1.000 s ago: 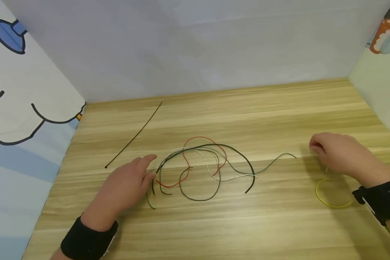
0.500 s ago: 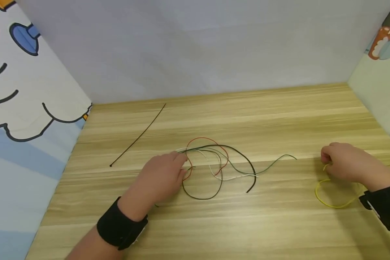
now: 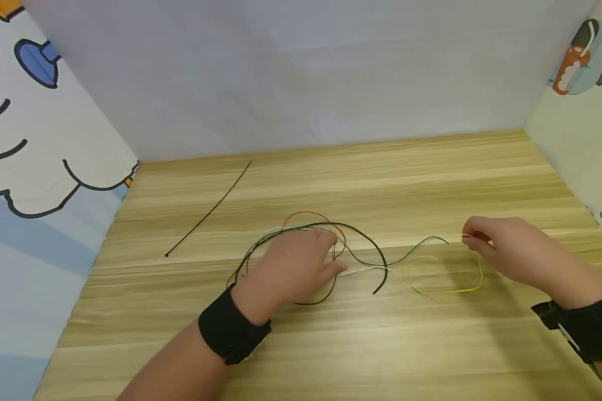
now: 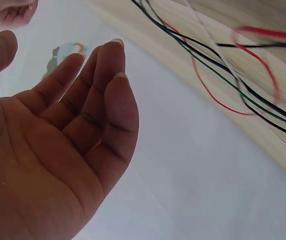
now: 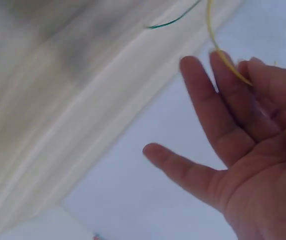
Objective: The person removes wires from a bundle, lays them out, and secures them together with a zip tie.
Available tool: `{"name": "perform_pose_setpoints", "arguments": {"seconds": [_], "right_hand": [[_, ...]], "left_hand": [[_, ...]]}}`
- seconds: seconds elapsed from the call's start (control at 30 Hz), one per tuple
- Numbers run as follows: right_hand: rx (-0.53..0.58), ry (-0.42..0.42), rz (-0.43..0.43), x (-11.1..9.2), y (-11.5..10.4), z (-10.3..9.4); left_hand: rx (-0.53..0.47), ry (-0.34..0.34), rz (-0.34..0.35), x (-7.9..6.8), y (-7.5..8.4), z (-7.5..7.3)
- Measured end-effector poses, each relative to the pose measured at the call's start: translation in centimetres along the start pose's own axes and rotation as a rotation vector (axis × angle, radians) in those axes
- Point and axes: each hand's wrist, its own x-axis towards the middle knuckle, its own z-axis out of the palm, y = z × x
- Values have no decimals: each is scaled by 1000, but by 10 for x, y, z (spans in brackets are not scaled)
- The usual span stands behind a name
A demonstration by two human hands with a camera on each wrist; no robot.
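Observation:
My left hand [image 3: 293, 267] hovers palm down above a loose bunch of wires in the middle of the table. Its fingers are relaxed, and the left wrist view shows nothing between them. In that bunch lie a red wire [image 3: 306, 212], a thick black wire [image 3: 381, 253], a white wire [image 3: 363, 271] and a green wire [image 3: 421, 243], partly hidden by the hand. To the right, my right hand [image 3: 519, 256] pinches a yellow wire [image 3: 480, 273] between thumb and index finger. The yellow wire hangs in a loop beside the green wire's free end.
A straight dark strand [image 3: 208, 214] with a small knob at one end lies apart at the back left. The wooden table [image 3: 381, 345] meets a pale back wall [image 3: 321, 83]. Printed panels [image 3: 25, 184] stand at both sides.
My left hand has moved right, from the bunch's left end to over its middle. My right hand has lifted the yellow wire and brought it left, closer to the bunch.

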Motion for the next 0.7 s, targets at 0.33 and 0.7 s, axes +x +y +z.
{"name": "perform_pose_setpoints", "arguments": {"seconds": [0.33, 0.7], "right_hand": [[38, 160, -286, 11, -60, 7], [69, 53, -350, 17, -98, 23]], "left_hand": [[-28, 48, 49, 21, 54, 6], [-76, 115, 20, 27, 78, 12]]}}
